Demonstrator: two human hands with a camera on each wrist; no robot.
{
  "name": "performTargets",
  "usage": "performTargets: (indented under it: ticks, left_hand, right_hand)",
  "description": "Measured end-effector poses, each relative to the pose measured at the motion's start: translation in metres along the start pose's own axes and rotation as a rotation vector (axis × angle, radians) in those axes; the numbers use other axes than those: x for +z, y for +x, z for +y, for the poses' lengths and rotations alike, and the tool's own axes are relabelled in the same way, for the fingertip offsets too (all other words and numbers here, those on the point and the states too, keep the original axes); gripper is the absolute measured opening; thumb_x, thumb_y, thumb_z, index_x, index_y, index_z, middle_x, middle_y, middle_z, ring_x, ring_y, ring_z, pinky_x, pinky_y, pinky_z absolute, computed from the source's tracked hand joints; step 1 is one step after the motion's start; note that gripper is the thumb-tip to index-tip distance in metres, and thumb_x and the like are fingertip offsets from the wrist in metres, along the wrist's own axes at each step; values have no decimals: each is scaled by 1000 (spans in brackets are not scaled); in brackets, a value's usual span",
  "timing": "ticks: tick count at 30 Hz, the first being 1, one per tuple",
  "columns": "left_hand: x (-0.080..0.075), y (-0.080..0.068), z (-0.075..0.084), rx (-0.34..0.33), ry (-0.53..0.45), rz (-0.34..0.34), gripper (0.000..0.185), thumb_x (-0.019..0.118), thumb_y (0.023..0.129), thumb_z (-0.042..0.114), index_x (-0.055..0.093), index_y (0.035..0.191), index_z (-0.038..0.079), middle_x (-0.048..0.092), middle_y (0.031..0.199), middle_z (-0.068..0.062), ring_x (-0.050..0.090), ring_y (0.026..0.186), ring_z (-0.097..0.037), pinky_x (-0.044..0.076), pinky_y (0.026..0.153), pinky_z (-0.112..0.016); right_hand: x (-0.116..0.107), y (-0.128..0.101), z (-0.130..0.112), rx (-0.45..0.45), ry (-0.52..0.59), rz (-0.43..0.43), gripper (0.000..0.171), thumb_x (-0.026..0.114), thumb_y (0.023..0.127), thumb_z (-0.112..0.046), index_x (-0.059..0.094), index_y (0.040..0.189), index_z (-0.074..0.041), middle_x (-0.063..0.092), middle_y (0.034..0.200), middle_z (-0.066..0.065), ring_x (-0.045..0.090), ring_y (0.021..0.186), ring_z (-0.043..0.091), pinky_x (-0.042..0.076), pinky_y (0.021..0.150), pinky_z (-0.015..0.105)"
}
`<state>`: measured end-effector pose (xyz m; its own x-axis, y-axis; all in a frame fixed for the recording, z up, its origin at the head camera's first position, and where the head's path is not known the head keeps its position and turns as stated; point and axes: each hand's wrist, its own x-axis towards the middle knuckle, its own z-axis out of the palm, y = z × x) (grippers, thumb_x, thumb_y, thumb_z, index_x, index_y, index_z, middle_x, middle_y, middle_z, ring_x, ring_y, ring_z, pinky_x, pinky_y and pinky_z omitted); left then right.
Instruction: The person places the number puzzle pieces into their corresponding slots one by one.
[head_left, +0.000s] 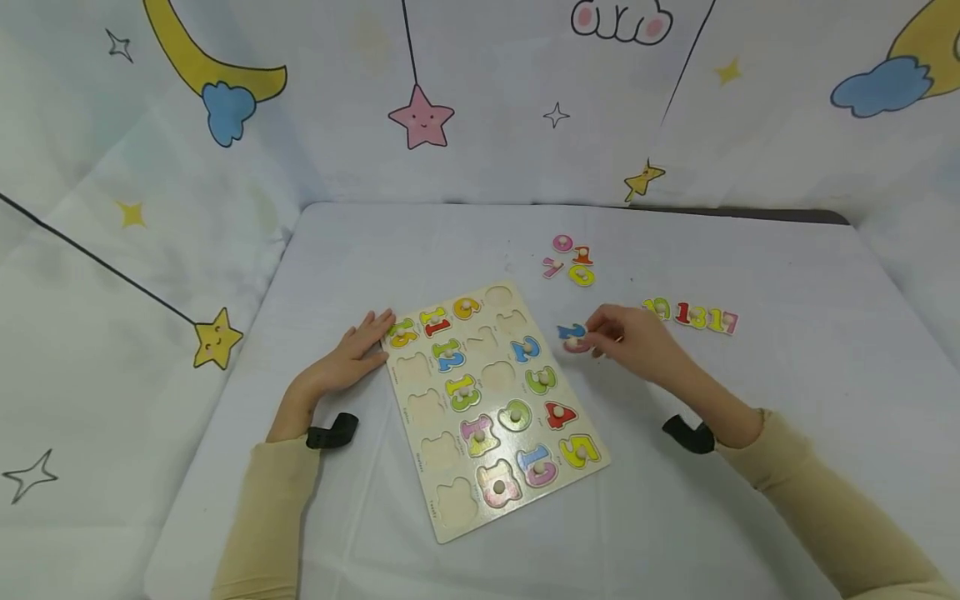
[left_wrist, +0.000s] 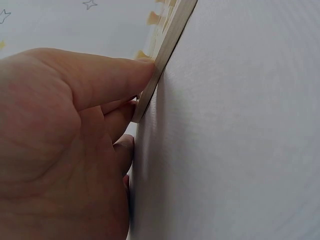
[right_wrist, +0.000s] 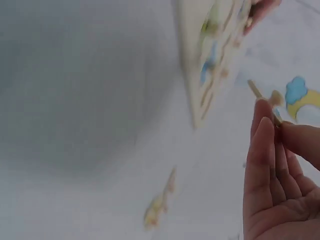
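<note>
My right hand [head_left: 633, 340] pinches a wooden number puzzle piece [head_left: 572, 335] between thumb and fingertips, just off the board's right side. It has a blue 2 above a pink part and a round knob; in the right wrist view the piece [right_wrist: 256, 90] appears edge-on. A wooden number puzzle board [head_left: 468, 527] lies at a slant on the table, partly filled with coloured numbers, with several bare recesses. My left hand [head_left: 347, 360] rests at its upper left edge with fingers extended. In the left wrist view the thumb [left_wrist: 115, 77] touches the board's edge [left_wrist: 167, 52].
Beyond the board lie loose pieces: a pink ring-shaped one [head_left: 562, 243], a red 1 [head_left: 582, 255], a pink one [head_left: 552, 267] and a yellow 0 [head_left: 581, 276]. Right of my right hand are number pieces 19 [head_left: 657, 308], 13 [head_left: 690, 315] and 17 [head_left: 722, 322]. White cloth [head_left: 787, 500] covers the table.
</note>
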<state>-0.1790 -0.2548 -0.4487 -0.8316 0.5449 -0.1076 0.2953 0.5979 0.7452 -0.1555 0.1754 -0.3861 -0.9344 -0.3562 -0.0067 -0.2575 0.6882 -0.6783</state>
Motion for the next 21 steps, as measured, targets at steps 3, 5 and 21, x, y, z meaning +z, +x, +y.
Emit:
performTargets:
  ticks: [3,5,21]
  left_hand:
    - [-1,-1,1,-1,-1,-1,61,47,99,13,16,148,-1,9,154,-16,-5,139,-32,-7,108,-48]
    - [-1,-1,2,-2,-1,-2,60,47,99,13,16,148,-1,9,154,-17,-5,139,-33,-7,108,-48]
    - [-2,0,-2,-2,24,-10,61,48,99,13,15,149,0,9,154,-16,-6,139,-31,-7,108,-47]
  right_hand:
    - [22,-5,-17,19,271,-131,5,63,89,-6,60,89,-2,66,75,6,66,69,26,55,63,34]
    - [36,-8,-28,49,393,-225,6,62,90,-5,59,88,-1,66,74,7,66,69,28,55,64,35]
    - [126,-47,-82,150,619,-645,8,64,88,-2,58,81,-2,67,67,10,68,62,25,54,56,28]
